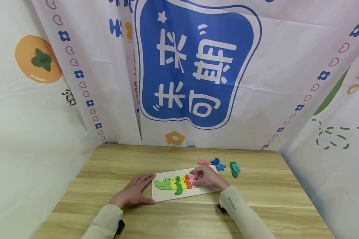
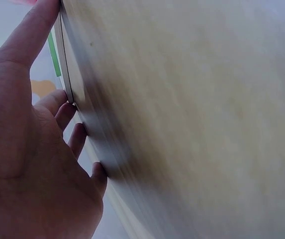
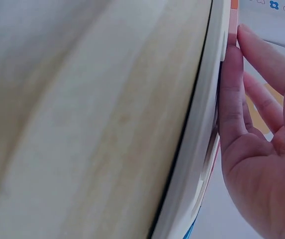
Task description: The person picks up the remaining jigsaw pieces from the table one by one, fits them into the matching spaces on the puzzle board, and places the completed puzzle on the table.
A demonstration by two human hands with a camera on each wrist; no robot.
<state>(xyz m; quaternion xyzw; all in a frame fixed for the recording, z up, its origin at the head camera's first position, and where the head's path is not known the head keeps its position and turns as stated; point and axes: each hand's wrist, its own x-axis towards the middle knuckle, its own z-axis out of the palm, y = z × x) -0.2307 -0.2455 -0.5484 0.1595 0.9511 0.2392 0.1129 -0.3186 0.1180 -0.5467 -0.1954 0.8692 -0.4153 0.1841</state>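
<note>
A white puzzle board (image 1: 164,196) lies on the table, bearing a crocodile with a green head (image 1: 163,184) and yellow, green, orange and red body pieces. My left hand (image 1: 133,192) rests at the board's left end, thumb and fingers spread. In the left wrist view, that hand (image 2: 38,149) touches the board's edge with its fingers extended. My right hand (image 1: 208,177) pinches a pink puzzle piece (image 1: 192,180) beside the red one. The right wrist view has this hand (image 3: 261,149) with its fingertips against the pink piece (image 3: 233,34) at board level.
Loose puzzle pieces lie behind and right of the board: a pink one (image 1: 204,162), blue ones (image 1: 220,167) and green ones (image 1: 234,173). The wooden table (image 1: 179,215) ends at a printed cloth (image 1: 251,132) at the back, with cloth on both sides.
</note>
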